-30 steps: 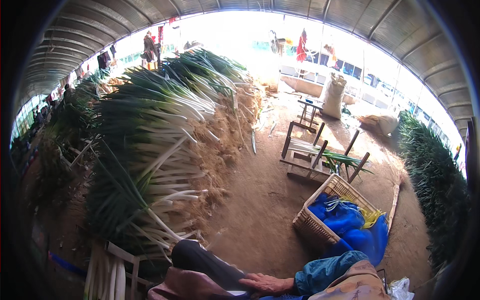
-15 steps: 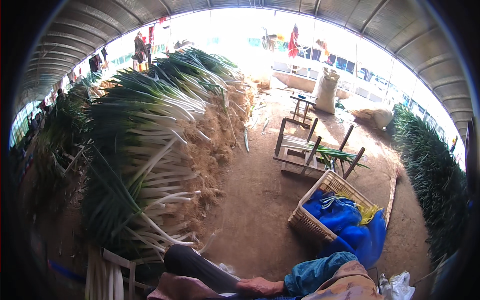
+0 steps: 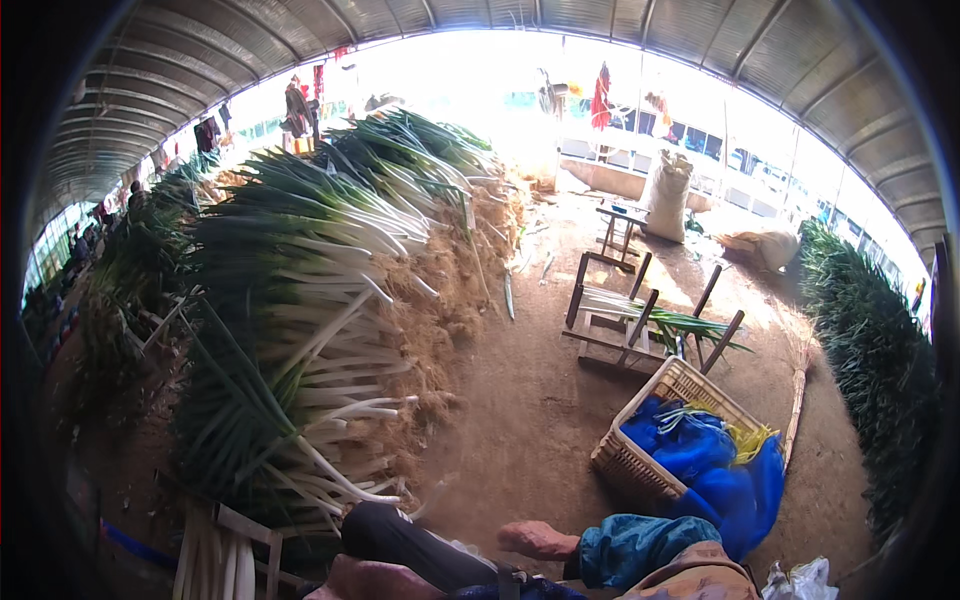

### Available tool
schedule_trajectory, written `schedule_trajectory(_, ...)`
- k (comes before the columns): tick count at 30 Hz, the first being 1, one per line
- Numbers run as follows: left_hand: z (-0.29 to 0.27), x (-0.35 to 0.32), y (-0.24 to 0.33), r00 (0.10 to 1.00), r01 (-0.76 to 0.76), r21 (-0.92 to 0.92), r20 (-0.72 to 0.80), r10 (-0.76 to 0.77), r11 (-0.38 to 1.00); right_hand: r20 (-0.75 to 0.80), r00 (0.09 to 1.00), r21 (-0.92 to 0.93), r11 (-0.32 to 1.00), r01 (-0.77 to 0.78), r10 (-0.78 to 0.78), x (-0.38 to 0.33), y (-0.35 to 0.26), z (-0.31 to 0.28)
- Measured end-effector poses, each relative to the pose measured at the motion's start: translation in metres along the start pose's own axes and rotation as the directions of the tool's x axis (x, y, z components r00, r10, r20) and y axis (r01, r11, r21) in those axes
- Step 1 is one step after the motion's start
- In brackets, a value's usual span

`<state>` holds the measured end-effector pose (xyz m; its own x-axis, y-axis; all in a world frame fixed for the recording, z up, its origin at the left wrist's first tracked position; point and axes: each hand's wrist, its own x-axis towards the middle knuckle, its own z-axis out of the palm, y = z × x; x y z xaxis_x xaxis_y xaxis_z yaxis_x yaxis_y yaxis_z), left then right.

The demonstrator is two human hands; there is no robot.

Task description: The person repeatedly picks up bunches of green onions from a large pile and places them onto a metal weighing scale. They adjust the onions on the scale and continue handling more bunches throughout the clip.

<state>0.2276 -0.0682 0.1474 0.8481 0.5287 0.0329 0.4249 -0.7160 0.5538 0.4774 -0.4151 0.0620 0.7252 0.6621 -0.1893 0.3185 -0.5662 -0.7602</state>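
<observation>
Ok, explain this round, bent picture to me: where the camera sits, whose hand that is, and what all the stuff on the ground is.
The camera is worn on a person's head and looks down and forward; its wide lens bends straight edges. At the bottom edge you see that person's own hand coming out of a blue sleeve; whether it grips anything cannot be told. Only one hand shows. On the dirt floor lies a big heap of leeks, white stalks and roots pointing right. To the right stand a wicker basket holding blue cloth, and a wooden rack with a few leeks on it.
</observation>
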Motion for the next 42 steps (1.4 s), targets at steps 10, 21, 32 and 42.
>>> schedule_trajectory(10, -0.016, -0.032, -0.007, 0.979, 0.202, -0.085, -0.003, -0.203, 0.976, 0.341, 0.932, -0.174, 0.983, -0.062, 0.120, -0.016, 0.015, 0.035)
schedule_trajectory(21, 0.050, -0.098, -0.108, 0.924, 0.325, -0.315, -0.094, -0.370, 0.892, 0.335, 0.935, -0.334, 0.943, 0.000, 0.119, -0.020, 0.025, 0.049)
schedule_trajectory(32, 0.022, -0.064, -0.091, 0.578, 0.801, -0.389, 0.302, -0.758, 0.455, 0.194, 0.963, -0.401, 0.881, 0.252, -0.187, 0.181, 0.004, 0.034)
schedule_trajectory(42, -0.022, -0.024, -0.095, 0.402, 0.889, -0.448, 0.665, -0.630, 0.094, -0.131, 0.896, -0.563, 0.776, 0.285, -0.424, 0.440, -0.071, 0.027)
